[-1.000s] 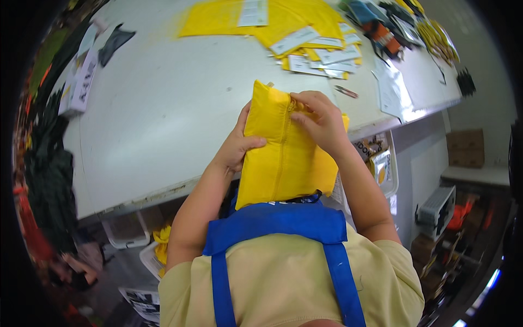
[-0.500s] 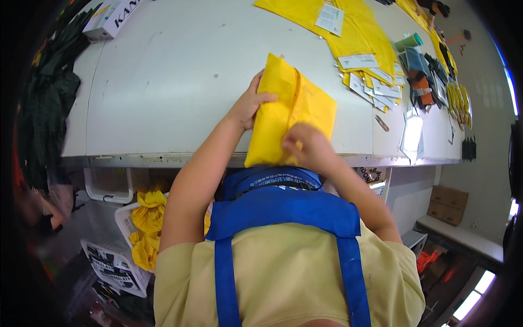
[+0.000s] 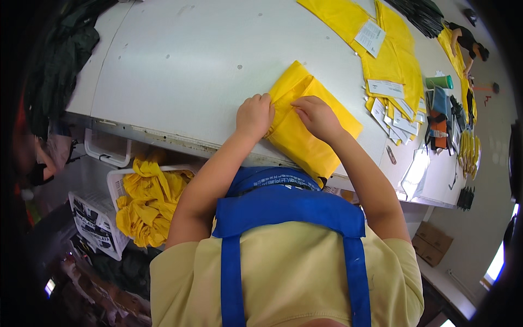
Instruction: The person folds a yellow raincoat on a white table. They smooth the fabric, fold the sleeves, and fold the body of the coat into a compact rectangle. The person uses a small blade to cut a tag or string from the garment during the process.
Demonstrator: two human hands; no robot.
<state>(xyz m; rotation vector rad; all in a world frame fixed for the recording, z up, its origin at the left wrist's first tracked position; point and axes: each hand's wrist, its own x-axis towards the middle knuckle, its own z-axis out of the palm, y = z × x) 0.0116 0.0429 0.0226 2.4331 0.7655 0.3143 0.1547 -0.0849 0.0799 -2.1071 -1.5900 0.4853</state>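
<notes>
Head view: by comparison with a moment ago, the soft, rectangular yellow fabric pouch (image 3: 310, 147) is now slanted across the near edge of the white, smooth-topped table (image 3: 185, 82), and the right hand (image 3: 318, 117) is shifted from its lower part to its far part. Both hands are thus brought together at one end, so better control of that end seems to be gained. By the left hand (image 3: 255, 115), curled nearly into a fist, the pouch's left edge is gripped. The right hand is half closed, its bent fingertips set against a fold; whether cloth is pinched there cannot be told.

The pouch's cloth looks thin, smooth and faintly glossy; it is puckered between the hands and flatter toward the lower corner. On the right, flat yellow cloth pieces (image 3: 346, 19) are overlaid by stiff white rectangular cards (image 3: 385, 88), with small metal snips (image 3: 391, 155) lying nearby. Below the table, loosely crumpled yellow cloth (image 3: 150, 204) is held in a white plastic crate (image 3: 113, 184).
</notes>
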